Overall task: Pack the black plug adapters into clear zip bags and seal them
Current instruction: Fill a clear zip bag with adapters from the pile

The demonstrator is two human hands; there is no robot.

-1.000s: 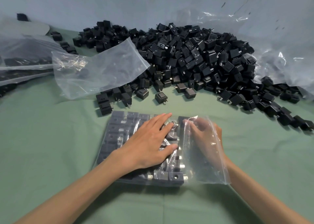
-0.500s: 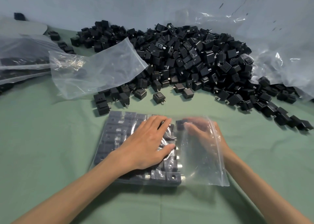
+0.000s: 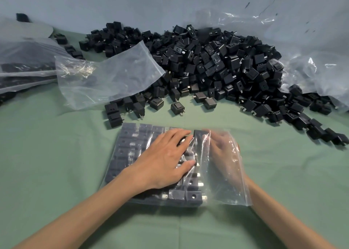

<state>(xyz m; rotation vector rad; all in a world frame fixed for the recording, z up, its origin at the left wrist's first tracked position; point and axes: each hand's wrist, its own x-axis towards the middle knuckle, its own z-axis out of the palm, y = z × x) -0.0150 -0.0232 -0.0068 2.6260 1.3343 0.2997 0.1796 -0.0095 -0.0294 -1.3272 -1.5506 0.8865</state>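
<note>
The left hand [image 3: 164, 163] lies flat with fingers straight, pressing on the clear zip bag [image 3: 232, 190], probably to keep the packed rows of plug adapters [image 3: 124, 154] from shifting. Just right of it, the right hand [image 3: 221, 150] reaches in through the bag's unsealed mouth. It is blurred under the plastic, so I cannot tell whether it pinches an adapter. Beyond both hands sits the loose adapter pile [image 3: 217, 63], near enough for refilling. Up and left of the grip lies an empty bag [image 3: 113, 78], with filled bags [image 3: 24, 73] further left.
</note>
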